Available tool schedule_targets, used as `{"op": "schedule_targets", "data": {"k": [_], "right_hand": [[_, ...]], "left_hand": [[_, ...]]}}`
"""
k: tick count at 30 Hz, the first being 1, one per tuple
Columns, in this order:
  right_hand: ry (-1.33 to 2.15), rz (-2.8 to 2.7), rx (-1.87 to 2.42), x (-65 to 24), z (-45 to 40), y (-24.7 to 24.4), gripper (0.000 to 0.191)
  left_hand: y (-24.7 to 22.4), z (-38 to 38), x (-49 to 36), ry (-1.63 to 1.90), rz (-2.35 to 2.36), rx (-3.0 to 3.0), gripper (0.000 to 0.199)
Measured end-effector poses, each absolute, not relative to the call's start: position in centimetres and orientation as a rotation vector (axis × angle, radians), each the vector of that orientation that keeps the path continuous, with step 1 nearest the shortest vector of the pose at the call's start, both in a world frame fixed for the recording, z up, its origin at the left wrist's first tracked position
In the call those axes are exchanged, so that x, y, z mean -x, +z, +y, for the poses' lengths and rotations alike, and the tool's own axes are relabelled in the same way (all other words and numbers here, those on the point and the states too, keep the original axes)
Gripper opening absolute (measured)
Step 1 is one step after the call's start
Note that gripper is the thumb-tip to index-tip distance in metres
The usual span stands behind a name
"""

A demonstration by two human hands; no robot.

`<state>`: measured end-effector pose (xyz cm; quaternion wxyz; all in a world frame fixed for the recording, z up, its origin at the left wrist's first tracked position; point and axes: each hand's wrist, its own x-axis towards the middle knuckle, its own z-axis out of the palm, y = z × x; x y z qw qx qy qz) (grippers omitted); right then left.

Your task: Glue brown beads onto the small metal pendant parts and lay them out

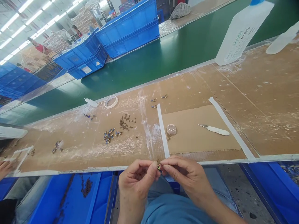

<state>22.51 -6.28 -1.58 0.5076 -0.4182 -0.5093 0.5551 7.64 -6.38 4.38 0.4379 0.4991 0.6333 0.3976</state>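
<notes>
My left hand [139, 180] and my right hand [187, 174] meet just in front of the bench edge. Thumb and forefinger of each pinch a tiny colourful figurine [159, 167], mostly hidden by the fingertips. Beyond them a cardboard sheet [201, 143] is fixed to the bench with white tape strips. On it stand a small clear round cup [171, 129] and a white-handled craft knife [218, 130]. To the left lie a heap of small blue and gold pieces [108, 136] and scattered small brown discs [125, 123]. Three similar pieces [153, 106] rest above the cardboard.
A roll of tape [111, 102] and a small white bottle [91, 102] lie near the green conveyor belt [130, 74]. A large translucent bottle [243, 34] stands at back right. Blue crates [130, 28] line the far side. Another person's hand [5, 168] is at far left.
</notes>
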Motion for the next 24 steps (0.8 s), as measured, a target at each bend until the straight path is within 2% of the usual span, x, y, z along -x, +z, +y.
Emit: {"op": "schedule_targets", "data": {"k": [6, 15, 20, 24], "right_hand": [[1.516, -1.125, 1.014, -22.5, -6.3, -1.3, 0.022], [1.456, -1.168, 0.958, -22.7, -6.2, -1.0, 0.019], [1.223, -1.302, 0.883, -23.2, -6.2, -1.0, 0.010], [1.019, -1.434, 0.816, -23.7, -6.2, -1.0, 0.016]], "left_hand": [[4.3, -7.6, -7.9, 1.087, 1.562, -1.413, 0.001], [4.1, -8.2, -7.4, 1.194, 1.427, -1.879, 0.015], [4.5, -8.3, -6.5, 1.117, 1.278, -2.206, 0.031], [4.9, -8.2, -6.1, 1.113, 1.207, -2.356, 0.034]]}}
